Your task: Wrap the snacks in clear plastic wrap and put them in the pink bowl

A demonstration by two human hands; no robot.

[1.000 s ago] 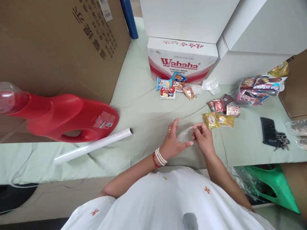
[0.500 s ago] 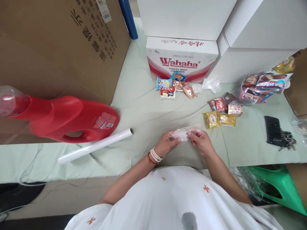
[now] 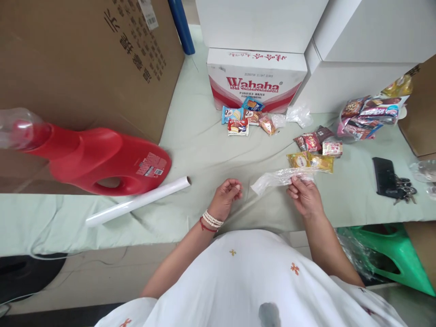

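My right hand (image 3: pixel 306 197) pinches a clear plastic bag (image 3: pixel 274 180), which stretches out to the left over the table. To its left, my left hand (image 3: pixel 226 197) hovers apart from the bag, fingers curled in and nothing visible in them. Just beyond the bag lie yellow snack packets (image 3: pixel 309 162), with dark and red packets (image 3: pixel 311 141) behind. Several small wrapped cakes (image 3: pixel 238 127) lie before the Wahaha carton (image 3: pixel 259 81). Beside them is another crumpled plastic bag (image 3: pixel 299 115). A clear bag filled with snacks (image 3: pixel 369 117) stands at the right.
On the left, a big red bottle (image 3: pixel 112 159) lies next to a white roll (image 3: pixel 139 202) and a cardboard box (image 3: pixel 85 68). White boxes (image 3: pixel 364 86) stand at the back right. A black phone (image 3: pixel 384 177) with keys (image 3: pixel 405 190) lies at the right. A green stool (image 3: pixel 405 263) is below the table edge.
My left hand has let go of the plastic bag and moved left. My right hand has drawn the bag to the right, and it is now stretched out longer.
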